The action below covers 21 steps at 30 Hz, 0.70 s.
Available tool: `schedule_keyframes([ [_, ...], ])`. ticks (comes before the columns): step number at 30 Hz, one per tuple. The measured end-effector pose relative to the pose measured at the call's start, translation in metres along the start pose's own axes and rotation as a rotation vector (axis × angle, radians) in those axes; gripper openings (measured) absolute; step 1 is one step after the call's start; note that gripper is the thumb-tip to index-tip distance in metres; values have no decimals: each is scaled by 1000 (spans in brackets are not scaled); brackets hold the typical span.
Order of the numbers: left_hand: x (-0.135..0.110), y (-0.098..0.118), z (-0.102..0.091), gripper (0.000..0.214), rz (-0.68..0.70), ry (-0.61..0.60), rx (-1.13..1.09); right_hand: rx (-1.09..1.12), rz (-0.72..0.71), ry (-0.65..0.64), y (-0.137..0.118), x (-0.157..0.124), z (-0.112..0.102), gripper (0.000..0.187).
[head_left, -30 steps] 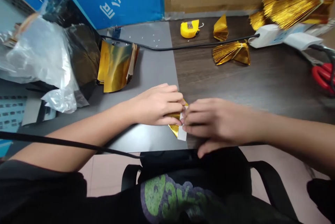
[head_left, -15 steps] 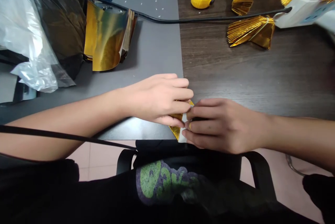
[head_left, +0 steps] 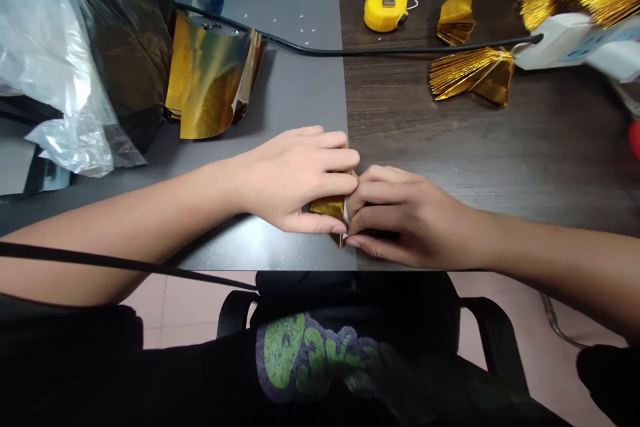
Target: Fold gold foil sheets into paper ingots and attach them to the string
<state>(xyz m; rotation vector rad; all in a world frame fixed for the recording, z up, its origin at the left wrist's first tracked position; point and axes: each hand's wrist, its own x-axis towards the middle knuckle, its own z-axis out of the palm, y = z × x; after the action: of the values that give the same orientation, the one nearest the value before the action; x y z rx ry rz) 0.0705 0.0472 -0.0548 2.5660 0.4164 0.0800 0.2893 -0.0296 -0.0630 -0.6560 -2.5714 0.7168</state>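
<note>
A small sheet of gold foil paper (head_left: 327, 205) with a white underside is held between both hands near the table's front edge. My left hand (head_left: 300, 177) lies over it from the left, fingers curled and thumb pressed along its near part. From the right, my right hand (head_left: 410, 217) pinches the sheet's right side, its fingertips close to the left thumb. A narrow white strip shows between the hands, and a gold corner points toward me. Most of the sheet is hidden under the fingers.
A stack of gold paper (head_left: 213, 80) stands at the left beside plastic bags (head_left: 75, 67). Behind a black cable (head_left: 350, 51) lie a yellow tape measure (head_left: 386, 10) and a folded gold fan (head_left: 457, 14). A tied gold bundle (head_left: 473, 75) lies near a white power strip (head_left: 555, 40).
Both hands have shifted slightly away from me and left with the gold paper. Less white shows, and the right side of the paper appears more folded over. The view has tilted up a little.
</note>
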Motion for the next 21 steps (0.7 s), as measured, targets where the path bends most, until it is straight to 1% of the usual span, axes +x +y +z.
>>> schedule_keyframes([
  [3, -1, 0, 1, 40, 6, -6, 32, 9, 14, 7, 0, 0, 0, 17],
  [8, -3, 0, 4, 41, 88, 27, 227, 18, 33, 64, -1, -2, 5, 16],
  [11, -4, 0, 4, 41, 126, 49, 297, 24, 44, 93, -3, -3, 8, 12],
  [14, -5, 0, 4, 41, 138, 57, 308, 57, 60, 84, -4, -3, 8, 11],
  [21, -5, 0, 5, 38, 132, 68, 267, 109, 32, 48, -2, -4, 4, 10],
])
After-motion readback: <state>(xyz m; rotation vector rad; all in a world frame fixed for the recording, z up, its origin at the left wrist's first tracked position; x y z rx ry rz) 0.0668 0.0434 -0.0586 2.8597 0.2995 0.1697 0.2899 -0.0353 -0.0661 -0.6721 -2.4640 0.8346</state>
